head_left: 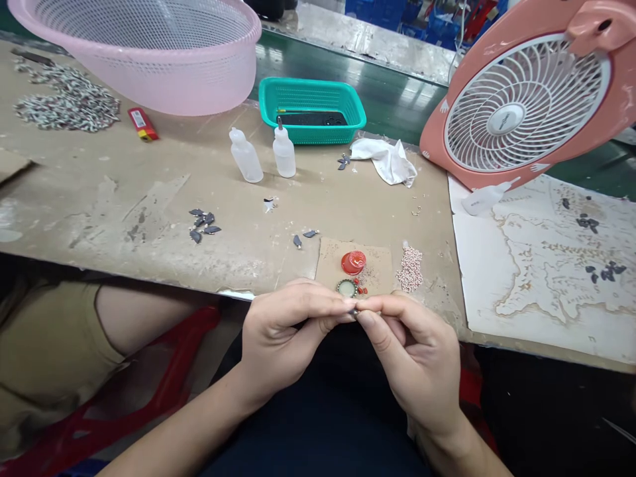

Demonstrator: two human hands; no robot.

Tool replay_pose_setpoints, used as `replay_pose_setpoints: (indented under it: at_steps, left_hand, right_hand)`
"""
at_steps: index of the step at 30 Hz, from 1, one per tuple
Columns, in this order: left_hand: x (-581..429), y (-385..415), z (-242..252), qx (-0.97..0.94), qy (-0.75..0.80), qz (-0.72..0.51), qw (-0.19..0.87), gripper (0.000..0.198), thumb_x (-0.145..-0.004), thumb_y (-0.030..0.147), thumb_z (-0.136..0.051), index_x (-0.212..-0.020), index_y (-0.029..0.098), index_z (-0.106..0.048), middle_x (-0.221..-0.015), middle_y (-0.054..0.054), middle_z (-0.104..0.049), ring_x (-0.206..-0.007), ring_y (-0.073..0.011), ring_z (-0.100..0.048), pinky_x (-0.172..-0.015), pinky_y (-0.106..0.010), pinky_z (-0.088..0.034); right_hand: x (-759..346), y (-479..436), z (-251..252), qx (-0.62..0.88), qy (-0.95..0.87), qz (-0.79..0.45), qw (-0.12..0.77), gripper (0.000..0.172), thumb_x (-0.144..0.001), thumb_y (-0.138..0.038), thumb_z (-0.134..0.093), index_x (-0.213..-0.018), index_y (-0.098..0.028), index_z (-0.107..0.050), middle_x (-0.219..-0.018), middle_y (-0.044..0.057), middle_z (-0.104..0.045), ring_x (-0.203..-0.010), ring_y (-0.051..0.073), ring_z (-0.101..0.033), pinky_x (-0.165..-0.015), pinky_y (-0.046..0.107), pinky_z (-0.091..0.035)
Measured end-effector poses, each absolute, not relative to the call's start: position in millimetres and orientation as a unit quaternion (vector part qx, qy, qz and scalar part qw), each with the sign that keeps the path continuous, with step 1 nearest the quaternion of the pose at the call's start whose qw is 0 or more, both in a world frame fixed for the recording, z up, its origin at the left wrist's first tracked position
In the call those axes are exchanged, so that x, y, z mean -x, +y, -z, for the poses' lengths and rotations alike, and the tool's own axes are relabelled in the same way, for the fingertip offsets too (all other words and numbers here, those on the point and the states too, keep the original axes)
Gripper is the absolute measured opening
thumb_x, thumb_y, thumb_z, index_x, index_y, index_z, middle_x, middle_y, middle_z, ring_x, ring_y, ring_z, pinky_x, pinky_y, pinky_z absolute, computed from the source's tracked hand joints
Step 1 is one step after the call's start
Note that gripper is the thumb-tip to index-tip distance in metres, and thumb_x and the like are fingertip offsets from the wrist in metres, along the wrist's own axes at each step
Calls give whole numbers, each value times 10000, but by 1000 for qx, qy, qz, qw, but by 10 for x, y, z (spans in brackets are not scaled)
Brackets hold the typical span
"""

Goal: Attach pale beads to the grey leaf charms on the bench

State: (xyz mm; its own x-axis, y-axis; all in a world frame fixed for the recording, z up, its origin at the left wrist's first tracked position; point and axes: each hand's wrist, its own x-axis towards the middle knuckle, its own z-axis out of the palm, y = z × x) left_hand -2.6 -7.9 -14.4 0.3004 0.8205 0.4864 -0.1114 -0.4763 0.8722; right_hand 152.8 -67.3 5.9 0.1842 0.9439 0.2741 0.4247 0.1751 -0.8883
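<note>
Both thumbs and forefingers meet at the table's front edge, pinching a tiny dark piece (353, 311) that is mostly hidden by the fingertips. My left hand (291, 324) is closed on it from one side, my right hand (415, 344) from the other. Just beyond them, a cardboard square (330, 255) carries a red cap-like cup (354, 262), a bottle cap (346, 287) with pale contents, and a few red bits (361, 289). Right of the square lies a heap of small pinkish beads (410, 268). Two dark grey leaf-shaped pieces (305, 238) rest to its left.
Farther back stand two squeeze bottles (246, 157), a green basket (313, 136), a pink basket (163, 83) and a white cloth (385, 159). A salmon fan (507, 119) stands right, beside a map-printed sheet (546, 265). Another person's leg (144, 318) is at left.
</note>
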Motion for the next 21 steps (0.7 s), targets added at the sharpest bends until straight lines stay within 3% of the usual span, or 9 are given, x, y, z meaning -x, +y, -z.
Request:
replay_pose_setpoints:
  at_steps: [5, 13, 18, 21]
  left_hand:
    - [28, -43, 129, -718, 230, -541, 373, 336, -795, -39, -717, -998, 225, -761, -876, -23, -790, -777, -171, -733, -707, -301, -602]
    - [55, -40, 108, -755, 197, -523, 344, 369, -774, -79, -703, -1004, 205, -748, -900, -34, -788, -802, -179, -730, -712, -302, -611]
    - [87, 34, 166, -788, 190, -474, 344, 385, -774, -95, -682, -1022, 193, -741, -914, -9, -777, -816, -163, -720, -731, -282, -595]
    - [262, 228, 272, -764, 283, -491, 309, 382, -766, -59, -717, -1014, 230, -754, -952, 28, -762, -837, -151, -704, -777, -261, -571]
  right_hand:
    - [-1571, -704, -5, 556, -614, -213, 518, 209, -866, -105, -671, -1029, -233, -700, -608, -82, -430, -532, 68, -426, -510, 213, -394]
    - [-1614, -737, 23, 521, -667, -142, 513, 247, -844, -32, -662, -1034, -190, -676, -695, -35, -606, -577, 80, -505, -546, 227, -445]
    - [-1649, -757, 79, 537, -664, -134, 503, 185, -874, -93, -652, -1029, -189, -682, -705, -19, -624, -581, 92, -520, -561, 238, -450]
    - [-1879, -764, 223, 627, -599, -115, 485, 137, -900, -203, -644, -1022, -202, -707, -666, -30, -555, -572, 103, -507, -550, 242, -441]
